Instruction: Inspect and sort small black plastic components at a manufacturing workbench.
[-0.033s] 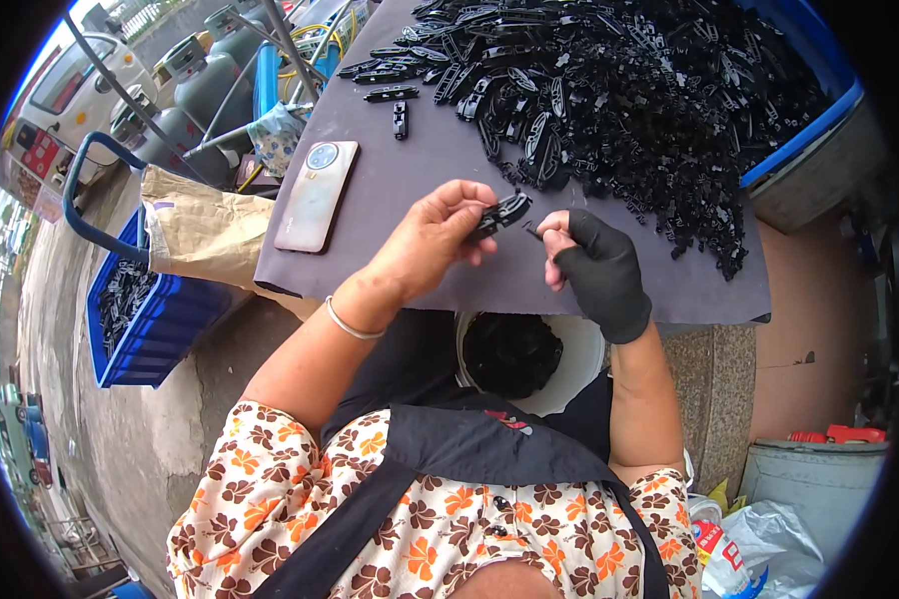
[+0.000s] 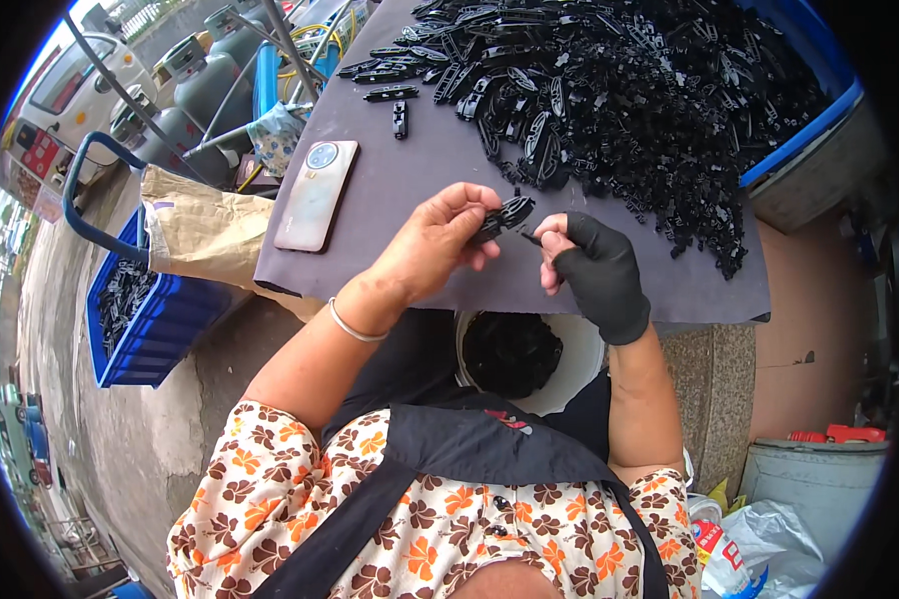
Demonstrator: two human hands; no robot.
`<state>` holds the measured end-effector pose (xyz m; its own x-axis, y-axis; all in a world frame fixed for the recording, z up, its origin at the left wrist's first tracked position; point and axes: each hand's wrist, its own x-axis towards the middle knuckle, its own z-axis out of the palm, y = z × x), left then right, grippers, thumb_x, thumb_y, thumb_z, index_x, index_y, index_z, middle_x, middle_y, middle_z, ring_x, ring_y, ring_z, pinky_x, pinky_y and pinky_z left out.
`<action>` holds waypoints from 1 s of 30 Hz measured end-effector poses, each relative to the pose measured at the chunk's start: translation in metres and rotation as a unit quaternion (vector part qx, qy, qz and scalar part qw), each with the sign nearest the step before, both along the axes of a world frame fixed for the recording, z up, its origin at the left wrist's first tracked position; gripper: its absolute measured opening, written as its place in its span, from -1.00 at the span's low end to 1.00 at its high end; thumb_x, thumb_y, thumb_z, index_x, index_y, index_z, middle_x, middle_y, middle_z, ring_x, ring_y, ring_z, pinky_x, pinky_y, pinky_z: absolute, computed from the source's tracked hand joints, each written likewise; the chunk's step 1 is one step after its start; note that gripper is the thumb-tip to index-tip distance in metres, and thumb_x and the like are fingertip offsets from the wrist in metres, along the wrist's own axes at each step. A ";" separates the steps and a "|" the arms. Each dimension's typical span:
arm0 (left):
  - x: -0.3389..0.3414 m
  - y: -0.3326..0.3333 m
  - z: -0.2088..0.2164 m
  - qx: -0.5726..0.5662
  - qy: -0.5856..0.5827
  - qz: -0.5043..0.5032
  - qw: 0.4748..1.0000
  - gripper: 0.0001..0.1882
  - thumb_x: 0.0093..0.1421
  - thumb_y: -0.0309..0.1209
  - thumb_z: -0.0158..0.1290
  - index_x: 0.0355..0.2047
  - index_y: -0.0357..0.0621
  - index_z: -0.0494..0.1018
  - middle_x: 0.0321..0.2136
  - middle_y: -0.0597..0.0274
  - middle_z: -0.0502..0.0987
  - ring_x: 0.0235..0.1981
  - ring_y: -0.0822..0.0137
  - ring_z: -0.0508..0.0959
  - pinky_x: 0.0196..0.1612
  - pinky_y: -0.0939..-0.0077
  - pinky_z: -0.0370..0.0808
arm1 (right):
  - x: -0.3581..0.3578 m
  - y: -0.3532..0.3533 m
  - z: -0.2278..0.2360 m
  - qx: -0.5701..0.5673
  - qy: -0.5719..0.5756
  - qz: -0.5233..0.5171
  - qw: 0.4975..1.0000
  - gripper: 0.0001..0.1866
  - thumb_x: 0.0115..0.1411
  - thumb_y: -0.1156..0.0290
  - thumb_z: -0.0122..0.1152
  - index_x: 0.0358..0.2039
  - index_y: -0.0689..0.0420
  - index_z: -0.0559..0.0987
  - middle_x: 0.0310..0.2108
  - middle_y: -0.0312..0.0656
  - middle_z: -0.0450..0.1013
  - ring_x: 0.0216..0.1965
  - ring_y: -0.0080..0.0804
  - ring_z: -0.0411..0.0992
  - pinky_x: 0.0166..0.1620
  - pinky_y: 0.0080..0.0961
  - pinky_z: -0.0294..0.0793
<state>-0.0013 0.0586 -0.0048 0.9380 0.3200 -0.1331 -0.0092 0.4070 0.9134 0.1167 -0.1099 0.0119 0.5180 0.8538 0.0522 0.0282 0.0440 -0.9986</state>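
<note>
Between the thumb and fingers of my bare left hand (image 2: 451,230) is a long black plastic part (image 2: 507,216) with an open frame, tilted up to the right. My right hand (image 2: 599,270) wears a black fingerless glove. Its thumb and forefinger pinch a small, thin black piece (image 2: 531,238) beside the right end of the long part; I cannot tell whether the two touch. Both hands are above the near part of the grey cloth-covered table (image 2: 410,160). Beyond them spreads a large heap of black plastic parts (image 2: 609,110).
A phone (image 2: 317,196) lies at the table's left, below two loose black parts (image 2: 401,120). Beneath the front edge stands a white bucket (image 2: 581,364) with black contents. A blue crate (image 2: 160,334) of parts is on the left, near brown paper (image 2: 210,225). A bin (image 2: 809,479) stands at right.
My left hand has shifted slightly to the right with the long part, bringing its end closer to the small piece. My right hand has barely moved.
</note>
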 end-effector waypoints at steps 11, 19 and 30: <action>-0.009 -0.012 0.017 -0.092 0.007 -0.079 0.993 -0.78 0.32 -0.44 -0.25 -0.16 -0.28 0.34 -0.34 0.15 0.46 -0.45 0.40 0.55 -0.47 0.61 0.49 | -0.007 -0.010 -0.004 -0.031 -0.200 -0.022 0.979 -0.84 0.15 0.55 0.09 -0.23 0.26 0.48 -0.48 -0.23 0.45 -0.54 -0.59 0.42 -0.43 -0.65 0.42; -0.010 -0.024 0.006 -0.049 -0.043 -0.019 0.998 -0.73 0.28 -0.52 -0.13 -0.03 -0.32 0.33 -0.16 0.10 0.46 -0.14 0.26 0.54 -0.19 0.51 0.56 | -0.007 -0.010 -0.011 0.055 -0.463 -0.133 0.875 -0.89 0.06 0.52 0.16 -0.35 0.22 0.49 -0.49 -0.06 0.44 -0.48 -0.09 0.42 -0.45 -0.34 0.38; -0.010 -0.052 0.001 0.553 -0.208 0.151 0.792 -0.64 0.03 -0.67 0.08 -0.11 -0.27 0.44 -0.05 -0.07 0.42 -0.20 0.22 0.57 -0.17 0.52 0.53 | -0.040 0.003 -0.011 0.044 0.141 -0.123 0.981 -0.78 0.25 0.33 0.04 -0.48 0.17 0.48 -0.71 -0.43 0.28 -0.66 -0.74 0.19 -0.57 -0.73 0.18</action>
<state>-0.0111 0.0069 -0.0038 0.6860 0.2425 0.6860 -0.3480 -0.7187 0.6020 0.0767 -0.1068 0.0012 0.7130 0.6990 -0.0543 -0.2281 0.1579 -0.9607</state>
